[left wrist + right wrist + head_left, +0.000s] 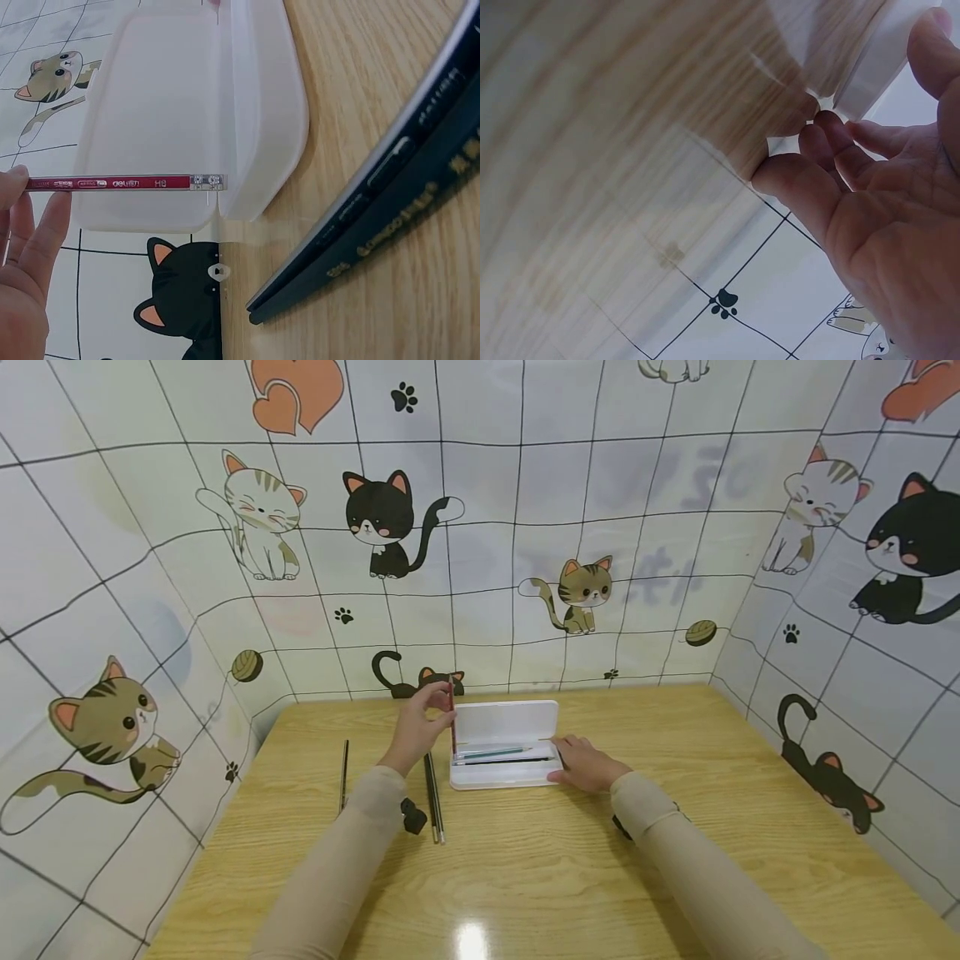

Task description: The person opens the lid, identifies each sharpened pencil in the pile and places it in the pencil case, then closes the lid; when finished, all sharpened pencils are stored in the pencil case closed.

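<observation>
Over the open pencil case (504, 727) on the table (675, 827), the left hand (417, 727) pinched a red pencil (452, 718) upright, tip aimed into the tray. Beside it, the right hand (585, 764) lay with relaxed fingers against the case's end, apparently steadying it.

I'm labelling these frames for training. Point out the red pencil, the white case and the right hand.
red pencil (127, 182), left wrist view, mid-shaft.
white case (504, 723), head view, open lid.
right hand (583, 763), head view, back of hand.
</observation>
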The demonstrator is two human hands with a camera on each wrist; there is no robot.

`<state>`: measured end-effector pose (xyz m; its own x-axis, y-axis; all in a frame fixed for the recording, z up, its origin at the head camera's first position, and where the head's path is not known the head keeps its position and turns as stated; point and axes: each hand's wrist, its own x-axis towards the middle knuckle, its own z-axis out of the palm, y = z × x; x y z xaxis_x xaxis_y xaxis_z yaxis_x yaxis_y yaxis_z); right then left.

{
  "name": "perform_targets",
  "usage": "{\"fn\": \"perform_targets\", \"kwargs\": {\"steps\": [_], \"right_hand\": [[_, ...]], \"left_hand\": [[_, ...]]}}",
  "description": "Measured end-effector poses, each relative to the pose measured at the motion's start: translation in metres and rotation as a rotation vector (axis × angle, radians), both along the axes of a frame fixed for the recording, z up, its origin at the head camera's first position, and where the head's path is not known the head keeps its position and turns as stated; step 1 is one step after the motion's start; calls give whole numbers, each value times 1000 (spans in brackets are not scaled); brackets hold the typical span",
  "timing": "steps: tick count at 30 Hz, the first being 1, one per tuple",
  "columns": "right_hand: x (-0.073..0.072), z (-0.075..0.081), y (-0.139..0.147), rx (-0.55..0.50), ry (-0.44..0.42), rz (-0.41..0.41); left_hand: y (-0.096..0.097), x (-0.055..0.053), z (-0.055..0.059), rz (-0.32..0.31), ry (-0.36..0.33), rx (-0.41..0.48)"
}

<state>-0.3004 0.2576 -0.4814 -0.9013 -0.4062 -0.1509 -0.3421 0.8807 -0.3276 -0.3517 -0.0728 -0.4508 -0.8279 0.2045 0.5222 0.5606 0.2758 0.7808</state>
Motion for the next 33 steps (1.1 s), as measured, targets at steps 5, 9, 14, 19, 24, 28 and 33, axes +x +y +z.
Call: {"fn": "perform_targets", "kwargs": {"steps": [5,9,14,19,24,28,33], "right_hand": [[-1,-1,-1,4,7,6],[0,0,-2,-7,8,6],[1,0,-1,-18,15,5],[1,0,-1,-9,20,7],[1,0,-2,-6,15,9],[1,0,-1,-1,9,0],[1,0,-1,-4,13,-4]], "left_hand": [[2,1,-2,17,9,-45],[3,-1,-5,25,18,-70],[7,-4,-10,6,29,-90],[10,-4,-13,-4,45,-135],[14,-4,-14,-19,11,-188],[22,-7,-14,-69,-12,-230],[33,-9,-13,-119,-20,-298]]}}
